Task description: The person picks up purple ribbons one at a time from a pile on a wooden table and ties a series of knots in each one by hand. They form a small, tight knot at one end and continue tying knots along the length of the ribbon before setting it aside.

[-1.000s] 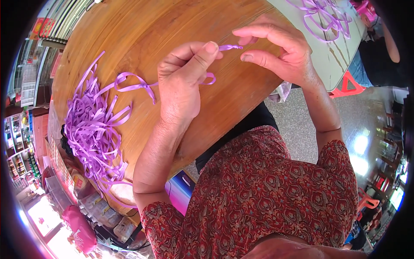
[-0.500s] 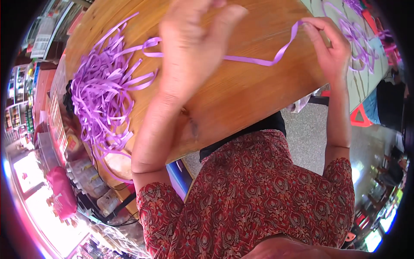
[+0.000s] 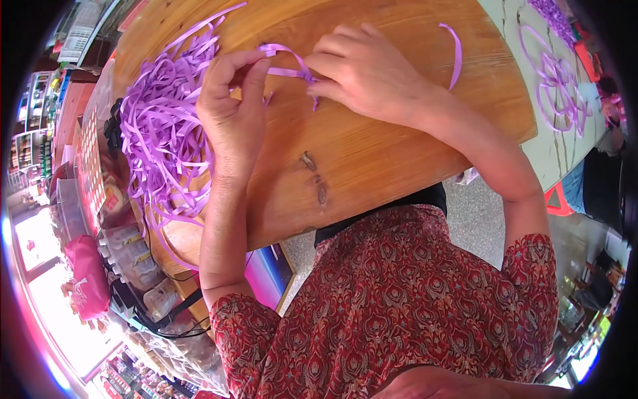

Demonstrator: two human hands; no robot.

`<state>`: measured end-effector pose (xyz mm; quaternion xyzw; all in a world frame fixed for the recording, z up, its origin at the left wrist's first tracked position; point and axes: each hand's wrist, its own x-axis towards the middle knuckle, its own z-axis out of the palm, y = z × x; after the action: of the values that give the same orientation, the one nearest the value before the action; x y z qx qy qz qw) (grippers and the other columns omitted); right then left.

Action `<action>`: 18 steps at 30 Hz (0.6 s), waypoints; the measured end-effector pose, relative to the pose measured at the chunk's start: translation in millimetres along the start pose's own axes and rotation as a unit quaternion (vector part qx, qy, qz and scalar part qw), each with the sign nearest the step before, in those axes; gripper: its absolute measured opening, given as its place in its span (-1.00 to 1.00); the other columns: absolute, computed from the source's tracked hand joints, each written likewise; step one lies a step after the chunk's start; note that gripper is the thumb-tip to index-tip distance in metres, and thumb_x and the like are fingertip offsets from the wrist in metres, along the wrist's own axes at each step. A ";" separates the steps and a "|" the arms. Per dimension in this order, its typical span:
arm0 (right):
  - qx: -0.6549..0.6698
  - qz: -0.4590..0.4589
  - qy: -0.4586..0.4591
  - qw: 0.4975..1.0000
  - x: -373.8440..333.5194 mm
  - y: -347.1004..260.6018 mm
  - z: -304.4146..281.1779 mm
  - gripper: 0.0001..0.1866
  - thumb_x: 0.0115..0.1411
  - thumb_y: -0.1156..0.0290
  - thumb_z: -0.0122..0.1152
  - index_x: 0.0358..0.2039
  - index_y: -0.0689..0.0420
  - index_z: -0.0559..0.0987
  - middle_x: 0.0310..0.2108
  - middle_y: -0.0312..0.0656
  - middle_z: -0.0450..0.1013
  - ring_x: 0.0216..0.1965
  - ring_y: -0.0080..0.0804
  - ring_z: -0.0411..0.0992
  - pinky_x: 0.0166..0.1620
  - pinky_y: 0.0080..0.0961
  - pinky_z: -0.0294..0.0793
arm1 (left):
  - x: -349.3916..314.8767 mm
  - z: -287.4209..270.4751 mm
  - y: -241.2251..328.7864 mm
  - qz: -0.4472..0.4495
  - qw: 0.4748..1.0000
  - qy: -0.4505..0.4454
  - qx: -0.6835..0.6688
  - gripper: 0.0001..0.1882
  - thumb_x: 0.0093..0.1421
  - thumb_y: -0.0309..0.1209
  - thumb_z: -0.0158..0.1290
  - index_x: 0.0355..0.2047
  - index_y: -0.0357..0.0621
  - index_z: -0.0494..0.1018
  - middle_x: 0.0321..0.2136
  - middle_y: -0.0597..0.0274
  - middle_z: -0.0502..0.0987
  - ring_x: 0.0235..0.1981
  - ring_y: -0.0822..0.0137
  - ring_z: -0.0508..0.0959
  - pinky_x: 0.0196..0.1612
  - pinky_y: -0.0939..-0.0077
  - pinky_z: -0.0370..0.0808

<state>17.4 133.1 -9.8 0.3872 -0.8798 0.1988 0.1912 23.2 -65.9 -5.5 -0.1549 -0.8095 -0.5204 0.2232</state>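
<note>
- In the head view, we see the purple ribbon (image 3: 284, 71) loop between both hands, long from left to right.
- Our left hand (image 3: 231, 116) pinches its left end, thumb to finger.
- Our right hand (image 3: 372, 76) is nearer the knot (image 3: 310, 78), fingers bent; we can't tell if they pinch.
- The ribbon pile (image 3: 163, 126) lies just left, on the wooden table (image 3: 385, 159).
</note>
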 end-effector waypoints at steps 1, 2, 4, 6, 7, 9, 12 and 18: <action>-0.002 -0.002 0.000 1.000 4.4 2.0 7.4 -0.74 0.00 0.29 0.23 -0.32 0.14 0.54 -0.34 -0.28 0.41 -0.23 -0.33 0.35 -0.15 -0.41 0.28 | 0.3 2.7 2.7 0.002 1.000 0.003 -0.001 -0.90 0.06 -0.61 0.09 -0.38 -0.22 0.49 -0.49 0.28 0.47 -0.49 0.54 0.46 -0.42 0.69 0.40; -0.039 -0.005 -0.007 0.999 9.2 2.6 13.9 -0.77 -0.02 0.30 0.23 -0.35 0.14 0.53 -0.36 -0.29 0.40 -0.25 -0.34 0.35 -0.17 -0.41 0.27 | -0.4 4.9 5.1 0.009 1.000 0.006 -0.013 -0.90 0.05 -0.62 0.09 -0.38 -0.22 0.49 -0.49 0.28 0.47 -0.49 0.53 0.46 -0.41 0.69 0.40; -0.078 -0.009 -0.014 0.997 11.5 1.9 18.7 -0.79 -0.03 0.32 0.23 -0.39 0.13 0.53 -0.38 -0.30 0.39 -0.26 -0.35 0.34 -0.18 -0.42 0.27 | 0.3 6.1 7.8 0.032 0.999 0.002 -0.026 -0.89 0.05 -0.63 0.09 -0.37 -0.23 0.49 -0.48 0.24 0.47 -0.48 0.49 0.47 -0.40 0.66 0.41; -0.081 -0.007 -0.029 0.996 9.7 1.4 17.5 -0.81 -0.03 0.34 0.23 -0.41 0.14 0.51 -0.39 -0.29 0.38 -0.26 -0.33 0.34 -0.17 -0.40 0.28 | -0.4 4.7 6.2 0.055 0.998 -0.003 -0.007 -0.86 0.05 -0.63 0.08 -0.34 -0.23 0.48 -0.48 0.22 0.48 -0.47 0.46 0.49 -0.38 0.64 0.41; -0.084 -0.008 -0.031 0.996 8.7 0.9 18.2 -0.81 -0.03 0.34 0.23 -0.41 0.14 0.51 -0.39 -0.29 0.38 -0.26 -0.33 0.34 -0.17 -0.40 0.28 | -0.6 4.4 5.8 0.078 0.997 -0.010 0.013 -0.84 0.05 -0.64 0.07 -0.32 -0.22 0.47 -0.48 0.20 0.48 -0.46 0.42 0.50 -0.37 0.62 0.42; -0.035 -0.004 0.029 0.999 5.3 3.6 14.6 -0.83 -0.02 0.38 0.22 -0.43 0.15 0.49 -0.42 -0.26 0.39 -0.31 -0.28 0.36 -0.22 -0.36 0.31 | -1.2 5.2 4.3 0.084 0.996 -0.021 0.011 -0.81 0.05 -0.64 0.07 -0.28 -0.23 0.46 -0.47 0.18 0.48 -0.43 0.39 0.51 -0.35 0.60 0.43; 0.059 0.026 0.044 0.997 3.6 -2.5 -1.1 -0.85 0.00 0.42 0.20 -0.41 0.17 0.48 -0.45 -0.21 0.40 -0.39 -0.24 0.39 -0.29 -0.35 0.36 | -2.4 6.0 16.6 0.114 0.991 -0.063 0.029 -0.77 0.08 -0.62 0.06 -0.21 -0.23 0.44 -0.44 0.16 0.49 -0.39 0.37 0.52 -0.32 0.58 0.43; 0.057 0.009 0.123 0.991 -3.8 -17.3 -37.1 -0.83 -0.02 0.47 0.23 -0.37 0.15 0.50 -0.47 -0.21 0.43 -0.42 -0.29 0.43 -0.36 -0.43 0.41 | -7.0 14.3 26.6 -0.033 0.970 -0.158 -0.180 -0.80 0.13 -0.56 0.06 -0.20 -0.23 0.47 -0.39 0.25 0.50 -0.34 0.49 0.49 -0.26 0.65 0.43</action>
<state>39.6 143.1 23.3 0.3621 -0.8402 0.2964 0.2738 39.1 -42.1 6.2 -0.2462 -0.7324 -0.6333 0.0439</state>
